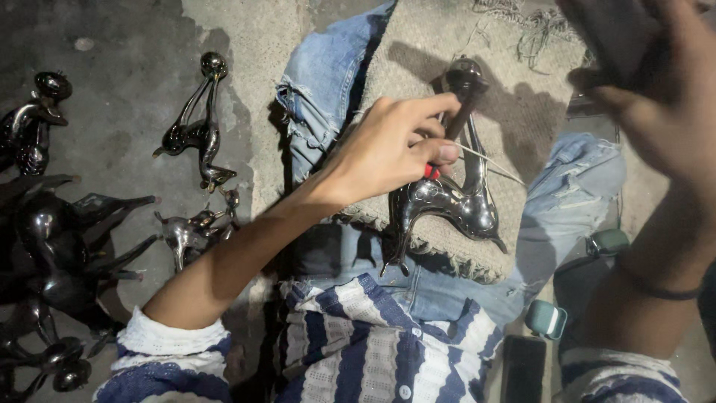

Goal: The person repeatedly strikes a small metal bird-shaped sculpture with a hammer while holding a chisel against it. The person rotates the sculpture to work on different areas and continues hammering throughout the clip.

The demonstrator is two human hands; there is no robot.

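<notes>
A glossy dark long-necked animal figurine (pixel 447 201) lies on a piece of coarse sackcloth (pixel 418 52) spread over my jeans-clad lap. My left hand (pixel 388 149) is over the figurine's neck, fingers pinched on a thin pale stick (pixel 492 166) with a red part at the fingertips. My right hand (pixel 656 89) is raised at the top right, close to the camera and blurred. It is closed around a dark flat object (pixel 608 33) that I cannot identify.
Several similar dark shiny figurines stand and lie on the concrete floor at the left, such as a long-necked pair (pixel 198 127) and larger ones (pixel 52 254). Two small teal objects (pixel 546 319) and a dark flat slab (pixel 523 367) lie by my right leg.
</notes>
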